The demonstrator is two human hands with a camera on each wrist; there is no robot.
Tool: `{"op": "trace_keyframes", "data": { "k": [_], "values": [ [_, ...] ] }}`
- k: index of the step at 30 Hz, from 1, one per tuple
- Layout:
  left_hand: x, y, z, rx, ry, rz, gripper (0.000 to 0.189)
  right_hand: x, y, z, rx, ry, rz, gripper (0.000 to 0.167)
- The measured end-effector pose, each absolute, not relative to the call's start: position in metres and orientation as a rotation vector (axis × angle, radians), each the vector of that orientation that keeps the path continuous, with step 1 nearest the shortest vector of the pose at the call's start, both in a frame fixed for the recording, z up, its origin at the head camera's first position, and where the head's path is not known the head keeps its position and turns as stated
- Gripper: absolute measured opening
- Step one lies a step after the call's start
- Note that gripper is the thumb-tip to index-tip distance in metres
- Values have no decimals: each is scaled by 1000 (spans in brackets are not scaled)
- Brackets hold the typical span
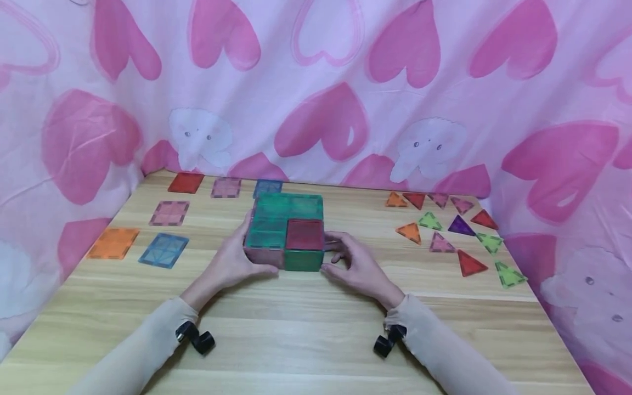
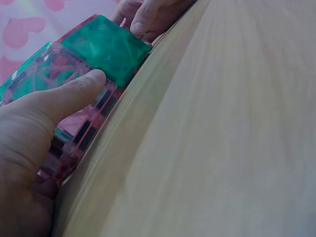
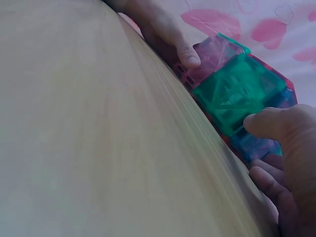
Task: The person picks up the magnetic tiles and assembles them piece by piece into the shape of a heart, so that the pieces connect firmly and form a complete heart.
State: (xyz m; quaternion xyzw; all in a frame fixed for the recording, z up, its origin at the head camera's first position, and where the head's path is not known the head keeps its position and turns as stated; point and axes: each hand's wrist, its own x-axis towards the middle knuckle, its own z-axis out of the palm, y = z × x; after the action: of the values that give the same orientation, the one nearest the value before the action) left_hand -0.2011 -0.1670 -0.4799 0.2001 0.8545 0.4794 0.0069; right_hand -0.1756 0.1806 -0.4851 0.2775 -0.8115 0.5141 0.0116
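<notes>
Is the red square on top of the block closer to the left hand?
No, the red square is at the front corner of the block, beside the right hand.

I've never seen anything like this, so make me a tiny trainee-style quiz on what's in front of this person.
1. One square on top of the box of translucent plastic tiles differs from its green neighbours. Its colour: (a) blue, (b) red, (c) yellow?
2. True or false: the loose, translucent triangular tiles lie on the person's left of the box.
3. On which colour front panel does the bare left hand rest its thumb?

Key:
1. b, the red square.
2. False; the triangular tiles lie right.
3. The pink panel.
</notes>
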Motion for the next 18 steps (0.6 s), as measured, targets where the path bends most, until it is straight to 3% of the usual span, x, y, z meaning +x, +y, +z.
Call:
{"op": "trace_keyframes", "data": {
  "k": [6, 10, 18],
  "values": [
    [-198, -197, -478, 565, 2708, 1506, 143, -179, 162, -483, 1079, -2587, 1432, 80],
    [-196, -209, -480, 575, 2709, 1515, 141, -178, 161, -482, 1117, -2589, 1392, 71],
    [-195, -210, -481, 603, 2723, 1505, 142, -185, 209, -489, 626, -2486, 1121, 43]
  ]
}}
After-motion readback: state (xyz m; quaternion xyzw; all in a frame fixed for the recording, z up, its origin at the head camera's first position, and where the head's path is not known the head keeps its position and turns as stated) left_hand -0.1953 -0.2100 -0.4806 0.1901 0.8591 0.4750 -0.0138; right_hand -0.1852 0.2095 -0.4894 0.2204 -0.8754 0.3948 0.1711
